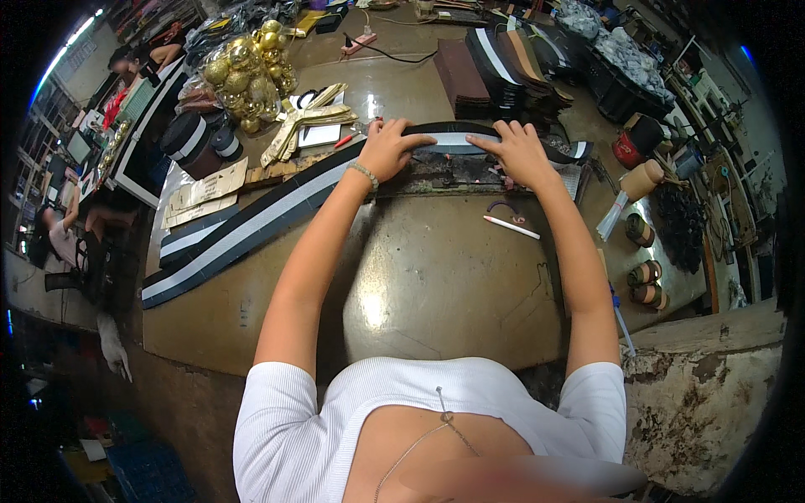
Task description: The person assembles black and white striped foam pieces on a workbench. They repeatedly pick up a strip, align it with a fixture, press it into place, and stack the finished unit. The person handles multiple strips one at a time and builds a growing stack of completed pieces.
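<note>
A long black strip with a pale grey stripe point(260, 214) runs from the left table edge up to the middle, where it crosses a dark worn block point(453, 173) and reaches right. My left hand point(387, 155) grips the strip at the block's left end, thumb laid along it and fingers bent over its far edge. Mirroring it, my right hand point(521, 157) holds the strip a short span away, its thumb pointing at the left one. The fingertips' undersides are hidden. Nearer to me, a white pencil point(511, 227) lies on the table beside a small dark curved piece point(505, 208).
Paper patterns point(201, 194) and rolls of banding point(191, 142) lie left, with bagged gold balls point(243, 75) behind. Stacked dark strips point(495, 71) stand at the back. On the right are a thread cone point(641, 180) and small rolled strips point(647, 283). Other people sit far left.
</note>
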Available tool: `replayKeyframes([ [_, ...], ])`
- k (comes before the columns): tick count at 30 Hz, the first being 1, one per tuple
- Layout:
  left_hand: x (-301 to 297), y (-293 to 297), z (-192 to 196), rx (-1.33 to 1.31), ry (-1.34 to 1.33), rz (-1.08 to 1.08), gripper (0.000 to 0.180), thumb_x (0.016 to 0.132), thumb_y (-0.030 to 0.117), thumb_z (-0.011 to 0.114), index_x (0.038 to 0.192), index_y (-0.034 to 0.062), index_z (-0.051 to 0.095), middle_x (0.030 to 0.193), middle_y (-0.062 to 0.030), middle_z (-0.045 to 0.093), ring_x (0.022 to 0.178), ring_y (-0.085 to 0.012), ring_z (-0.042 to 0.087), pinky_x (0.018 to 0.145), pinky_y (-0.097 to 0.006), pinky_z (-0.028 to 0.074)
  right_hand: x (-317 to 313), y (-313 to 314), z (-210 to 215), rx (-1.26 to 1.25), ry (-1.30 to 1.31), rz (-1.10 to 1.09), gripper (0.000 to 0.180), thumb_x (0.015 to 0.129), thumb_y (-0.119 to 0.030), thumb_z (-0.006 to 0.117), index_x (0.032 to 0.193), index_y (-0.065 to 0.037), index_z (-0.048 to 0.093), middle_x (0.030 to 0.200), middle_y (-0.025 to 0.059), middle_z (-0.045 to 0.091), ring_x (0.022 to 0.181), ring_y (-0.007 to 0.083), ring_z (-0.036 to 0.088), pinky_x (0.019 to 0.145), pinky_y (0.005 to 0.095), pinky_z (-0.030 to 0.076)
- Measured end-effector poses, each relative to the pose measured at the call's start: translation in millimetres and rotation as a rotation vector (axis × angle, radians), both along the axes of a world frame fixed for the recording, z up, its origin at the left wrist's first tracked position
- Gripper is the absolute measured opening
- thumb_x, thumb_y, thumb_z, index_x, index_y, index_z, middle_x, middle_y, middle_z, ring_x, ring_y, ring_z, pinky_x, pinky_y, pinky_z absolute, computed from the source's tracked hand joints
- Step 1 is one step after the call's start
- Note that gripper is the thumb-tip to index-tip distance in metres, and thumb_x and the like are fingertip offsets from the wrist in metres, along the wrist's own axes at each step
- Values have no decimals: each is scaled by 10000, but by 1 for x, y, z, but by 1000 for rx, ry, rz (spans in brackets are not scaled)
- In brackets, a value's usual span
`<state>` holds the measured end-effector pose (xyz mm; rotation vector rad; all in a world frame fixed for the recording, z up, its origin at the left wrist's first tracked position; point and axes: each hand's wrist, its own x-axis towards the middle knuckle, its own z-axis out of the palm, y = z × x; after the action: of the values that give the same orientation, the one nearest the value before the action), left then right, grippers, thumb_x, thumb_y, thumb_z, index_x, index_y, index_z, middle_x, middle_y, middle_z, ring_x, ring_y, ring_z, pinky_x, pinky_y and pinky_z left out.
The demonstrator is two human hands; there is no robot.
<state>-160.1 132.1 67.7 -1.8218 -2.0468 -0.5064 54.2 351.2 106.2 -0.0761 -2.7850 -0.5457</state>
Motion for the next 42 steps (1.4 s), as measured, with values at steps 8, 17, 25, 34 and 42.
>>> replayKeyframes([
  [8,8,-8,-9,-38,-62,26,637,783,58,731,1317,387,619,1222,-78,559,1175,-266,530,1011,-470,347,-1,4,-10,39,-20,22,898,694,-96,797,1454,-455,482,1231,77,554,1106,255,527,888,396,395],
  [17,6,-8,-14,-67,-14,47,638,804,85,728,1340,411,610,1225,-80,561,1155,-266,530,978,-458,361,-3,6,-19,87,-37,33,941,712,-81,780,1495,-458,419,1237,77,547,1099,257,521,881,384,383],
  [25,3,-8,-18,-87,22,40,632,828,87,704,1349,430,601,1246,-81,560,1159,-264,529,974,-453,368,-2,6,-26,59,-46,28,853,780,11,652,1470,-453,462,1244,81,541,1105,259,511,893,391,386],
  [34,2,-8,-20,-9,90,7,613,840,101,692,1336,451,604,1203,-47,592,1096,-243,542,924,-417,367,-5,10,-28,69,-51,20,570,924,-210,587,1424,-473,517,1177,72,560,1067,251,523,881,403,388],
  [42,4,-8,-15,-65,46,36,608,831,87,688,1322,439,617,1345,-41,521,1199,-254,503,989,-445,377,-3,4,-24,119,-52,12,860,777,-145,752,1481,-509,416,1227,75,542,1131,243,510,919,404,376],
])
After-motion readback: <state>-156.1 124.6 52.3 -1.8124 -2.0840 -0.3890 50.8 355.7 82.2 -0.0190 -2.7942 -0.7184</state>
